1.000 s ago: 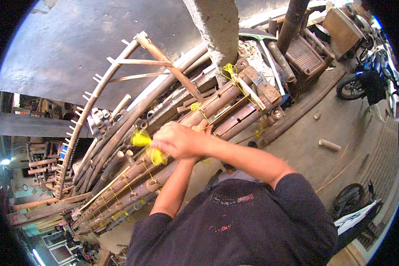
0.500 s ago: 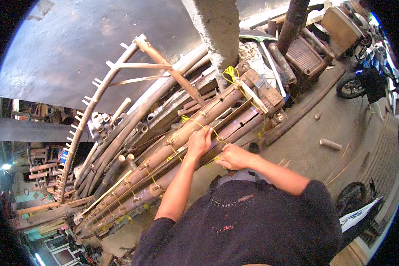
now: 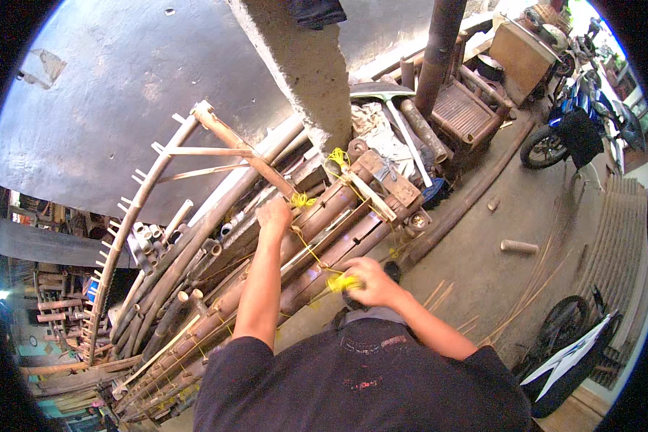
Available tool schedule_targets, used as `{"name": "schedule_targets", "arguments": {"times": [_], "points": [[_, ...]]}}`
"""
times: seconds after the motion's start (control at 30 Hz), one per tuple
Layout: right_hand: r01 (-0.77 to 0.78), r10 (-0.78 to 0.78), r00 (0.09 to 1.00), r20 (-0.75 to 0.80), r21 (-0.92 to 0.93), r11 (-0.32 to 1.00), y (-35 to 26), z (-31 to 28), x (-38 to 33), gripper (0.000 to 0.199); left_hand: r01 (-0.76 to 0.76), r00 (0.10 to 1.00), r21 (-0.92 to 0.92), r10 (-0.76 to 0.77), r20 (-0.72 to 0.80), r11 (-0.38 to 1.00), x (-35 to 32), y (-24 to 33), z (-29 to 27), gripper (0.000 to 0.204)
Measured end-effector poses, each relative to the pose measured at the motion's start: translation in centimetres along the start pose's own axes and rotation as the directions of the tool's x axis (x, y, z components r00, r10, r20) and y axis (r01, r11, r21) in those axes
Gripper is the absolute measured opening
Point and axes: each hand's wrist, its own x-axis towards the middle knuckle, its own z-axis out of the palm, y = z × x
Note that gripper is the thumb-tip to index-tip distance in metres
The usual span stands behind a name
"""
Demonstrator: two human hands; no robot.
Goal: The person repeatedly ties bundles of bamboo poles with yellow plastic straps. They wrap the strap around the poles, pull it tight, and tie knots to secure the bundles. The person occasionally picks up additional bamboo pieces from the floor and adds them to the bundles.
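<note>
Two long bamboo poles (image 3: 342, 247) lie side by side, running from lower left to upper right in front of me, with yellow cord (image 3: 308, 248) tied across them at intervals. My left hand (image 3: 273, 214) is closed at the far side of the poles, with a loose yellow cord bundle (image 3: 303, 200) beside its fingers. On the near side, my right hand (image 3: 372, 282) grips another bunch of yellow cord (image 3: 344, 283). A taut stretch of cord crosses the poles between my hands. A pale wooden crosspiece (image 3: 371, 196) sits at the poles' upper right end, near a yellow knot (image 3: 338, 157).
A curved bamboo frame with pegs (image 3: 133, 209) leans by the grey wall at left. Bamboo tubes (image 3: 145, 241) are stacked behind the poles. A rough concrete pillar (image 3: 295, 65) rises beyond them. A motorbike (image 3: 547, 147) and a short tube (image 3: 518, 247) are on the right.
My hands have moved apart: the left to the far side of the poles, the right nearer me with a cord bunch now showing. The whole view has shifted.
</note>
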Motion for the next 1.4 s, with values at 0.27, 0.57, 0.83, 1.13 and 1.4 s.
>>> {"name": "schedule_targets", "arguments": {"times": [0.27,0.57,0.83,1.13,1.4], "points": [[0.191,0.955,0.295,-0.001,0.980,-0.058,2.7,-6.4,2.8,0.011,-0.196,0.968,-0.410,0.110,-0.224,0.891,-8.0,15.9,4.9,0.020],[0.145,0.061,0.824,0.563,-0.313,0.939,2.3,-5.1,23.5,0.042,-0.251,0.851,-0.283,0.071,-0.521,0.926,-7.2,15.7,8.8,0.033],[-0.337,0.217,0.866,0.450,0.207,0.918,3.6,-9.2,25.7,0.047,-0.145,0.955,-0.577,-0.039,-0.293,0.804,-7.7,16.6,5.8,0.031],[0.100,0.058,0.732,0.679,-0.191,0.977,7.5,-10.9,2.7,0.051,-0.168,0.916,-0.557,-0.079,-0.392,0.813,-7.2,16.8,7.4,0.028],[0.276,-0.008,0.817,0.577,-0.379,0.883,9.2,-9.6,0.0,0.041,-0.280,0.809,-0.690,-0.223,-0.544,0.667,4.8,14.7,-2.6,0.026]]}}
